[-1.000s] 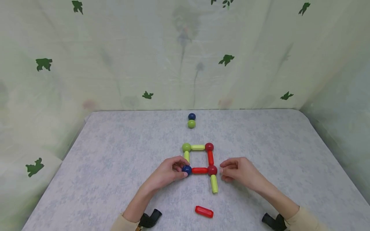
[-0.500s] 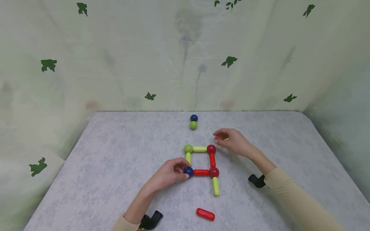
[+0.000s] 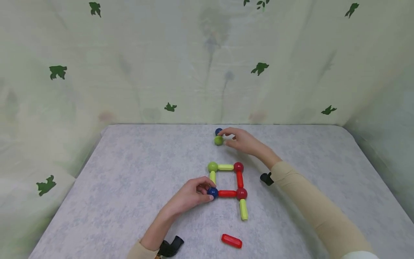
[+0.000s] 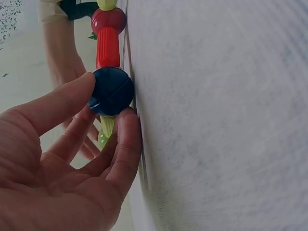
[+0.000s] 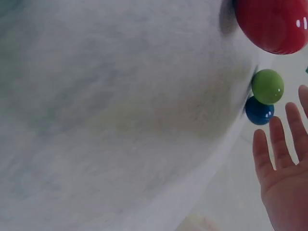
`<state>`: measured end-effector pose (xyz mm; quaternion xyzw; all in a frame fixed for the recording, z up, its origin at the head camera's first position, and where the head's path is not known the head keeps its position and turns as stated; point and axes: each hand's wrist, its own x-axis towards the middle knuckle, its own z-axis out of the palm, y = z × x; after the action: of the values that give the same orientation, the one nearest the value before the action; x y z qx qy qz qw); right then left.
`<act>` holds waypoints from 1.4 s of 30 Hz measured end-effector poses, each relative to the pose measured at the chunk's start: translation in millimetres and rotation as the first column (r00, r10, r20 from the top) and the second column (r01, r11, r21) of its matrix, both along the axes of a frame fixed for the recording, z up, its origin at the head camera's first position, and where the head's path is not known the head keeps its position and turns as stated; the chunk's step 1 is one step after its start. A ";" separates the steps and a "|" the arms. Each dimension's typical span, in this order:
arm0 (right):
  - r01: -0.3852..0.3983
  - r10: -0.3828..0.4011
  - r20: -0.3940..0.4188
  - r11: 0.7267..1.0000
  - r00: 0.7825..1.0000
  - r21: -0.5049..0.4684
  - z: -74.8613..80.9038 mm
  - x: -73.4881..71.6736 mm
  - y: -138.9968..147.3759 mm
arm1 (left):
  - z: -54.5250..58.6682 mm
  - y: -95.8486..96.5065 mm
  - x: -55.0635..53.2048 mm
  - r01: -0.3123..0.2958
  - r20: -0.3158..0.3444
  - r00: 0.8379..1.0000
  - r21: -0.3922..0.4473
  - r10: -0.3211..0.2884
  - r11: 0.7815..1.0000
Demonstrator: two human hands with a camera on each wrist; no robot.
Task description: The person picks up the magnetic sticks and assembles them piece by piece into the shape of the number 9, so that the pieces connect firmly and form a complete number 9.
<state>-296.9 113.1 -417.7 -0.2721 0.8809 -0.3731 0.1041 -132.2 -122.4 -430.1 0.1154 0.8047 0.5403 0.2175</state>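
A square of toy balls and rods lies mid-table in the head view. My left hand [image 3: 194, 194] pinches its blue corner ball [image 3: 212, 193] between thumb and fingers, as the left wrist view also shows. From that ball a red rod [image 3: 227, 194] runs to a red ball [image 3: 242, 193], and a yellow-green rod [image 3: 212, 176] runs to a green ball [image 3: 212, 166]. Farther back, my right hand [image 3: 242, 140] reaches to a loose green ball [image 3: 219, 140], fingertips right beside it. A second blue ball [image 3: 218, 131] touches that green ball, partly behind a finger.
A yellow-green rod [image 3: 243, 209] sticks out toward me from the near red corner. Nearer still, a loose red rod [image 3: 231, 241] lies on the grey table [image 3: 129, 172]. A patterned cloth [image 3: 145, 64] hangs behind the table's far edge.
My right hand has moved from beside the near red corner, back and left past the far red ball, to the loose green and blue balls. My left hand keeps its pinch.
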 end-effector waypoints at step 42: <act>0.159 -0.156 0.045 0.985 0.987 -0.073 16.5 78.9 47.5 | -0.6 -0.6 -0.1 0.009 -0.031 0.999 -0.006 -0.009 1.000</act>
<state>-218.0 160.5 -401.2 -0.1980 0.8825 -0.4188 0.0808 -132.4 -123.0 -430.7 0.1269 0.8088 0.5352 0.2079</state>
